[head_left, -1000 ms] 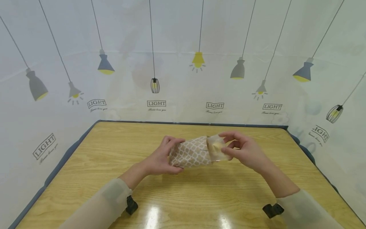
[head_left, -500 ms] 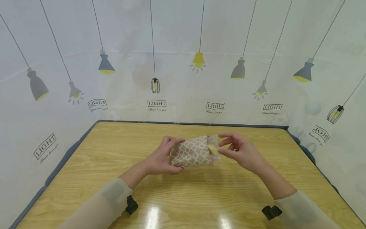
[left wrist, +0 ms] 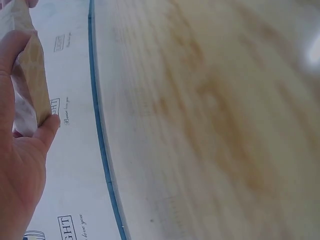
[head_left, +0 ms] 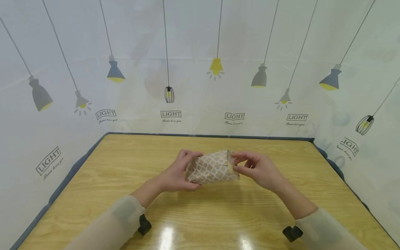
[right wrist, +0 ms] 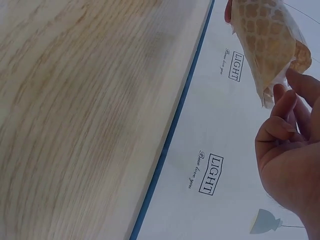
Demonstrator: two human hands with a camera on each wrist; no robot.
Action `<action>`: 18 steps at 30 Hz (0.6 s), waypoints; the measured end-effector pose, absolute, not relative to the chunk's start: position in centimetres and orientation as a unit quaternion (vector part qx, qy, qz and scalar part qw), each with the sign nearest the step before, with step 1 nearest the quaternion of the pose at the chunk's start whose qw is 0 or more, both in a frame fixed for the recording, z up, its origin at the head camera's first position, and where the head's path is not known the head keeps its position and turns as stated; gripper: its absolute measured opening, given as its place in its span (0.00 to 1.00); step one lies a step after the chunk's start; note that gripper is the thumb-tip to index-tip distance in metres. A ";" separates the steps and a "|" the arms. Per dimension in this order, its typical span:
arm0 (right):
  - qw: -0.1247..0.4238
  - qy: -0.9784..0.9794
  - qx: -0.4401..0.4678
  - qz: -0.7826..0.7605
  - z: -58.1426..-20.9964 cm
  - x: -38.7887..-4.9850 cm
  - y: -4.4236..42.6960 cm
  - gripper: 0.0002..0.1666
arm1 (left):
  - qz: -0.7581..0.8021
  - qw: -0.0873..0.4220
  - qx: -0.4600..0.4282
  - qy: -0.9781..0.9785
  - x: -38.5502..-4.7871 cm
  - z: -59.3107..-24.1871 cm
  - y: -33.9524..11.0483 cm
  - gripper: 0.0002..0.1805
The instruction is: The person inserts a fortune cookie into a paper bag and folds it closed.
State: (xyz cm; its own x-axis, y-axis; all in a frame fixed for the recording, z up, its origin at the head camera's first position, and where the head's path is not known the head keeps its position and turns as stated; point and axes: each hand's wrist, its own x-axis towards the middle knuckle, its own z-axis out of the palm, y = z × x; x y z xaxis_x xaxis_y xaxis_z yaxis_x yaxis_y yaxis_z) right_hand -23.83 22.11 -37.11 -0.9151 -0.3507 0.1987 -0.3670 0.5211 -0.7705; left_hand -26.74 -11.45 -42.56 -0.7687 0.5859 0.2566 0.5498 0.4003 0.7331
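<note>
A tan paper bag (head_left: 212,167) with a white lattice print lies sideways, held above the wooden table. My left hand (head_left: 175,173) grips its left end, fingers on the far side and thumb along the near side. At the bag's right mouth, my right hand (head_left: 264,171) pinches the edge between thumb and fingers. The right wrist view shows a golden-brown piece, like bread or pastry (right wrist: 302,57), at the mouth of the bag (right wrist: 265,40). Most of that piece is hidden inside. In the left wrist view, the left hand (left wrist: 22,167) holds the bag (left wrist: 36,75) by its side.
The wooden table (head_left: 200,211) spreads beneath both hands, with a dark blue edging (head_left: 206,135) at its back. Behind it hangs a white sheet (head_left: 193,41) printed with lamps. Each sleeve cuff has a small black device, one at the right wrist (head_left: 292,233).
My right hand has moved left toward the bag. The translucent part and yellowish piece that stuck out at the mouth now show far less. The left hand has kept its grip.
</note>
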 end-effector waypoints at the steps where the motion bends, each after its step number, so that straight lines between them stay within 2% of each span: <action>1: 0.008 -0.874 0.205 0.441 -37.2 -23.9 22.1 0.24 | 0.429 0.020 0.339 0.837 -26.7 -42.5 -11.5 0.57; 18: -0.027 -0.856 0.215 0.469 -37.6 -23.9 21.4 0.23 | 0.426 0.011 0.341 0.838 -26.7 -42.5 -11.5 0.57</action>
State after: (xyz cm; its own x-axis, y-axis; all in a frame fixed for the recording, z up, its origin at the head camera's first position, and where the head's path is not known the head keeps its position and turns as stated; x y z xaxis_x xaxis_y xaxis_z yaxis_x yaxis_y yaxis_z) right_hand -23.89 21.38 -37.61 -0.9059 -0.3940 0.1556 -0.3430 0.4666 -0.8153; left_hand -26.68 -11.45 -42.54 -0.7670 0.5809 0.2725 0.5627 0.4049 0.7207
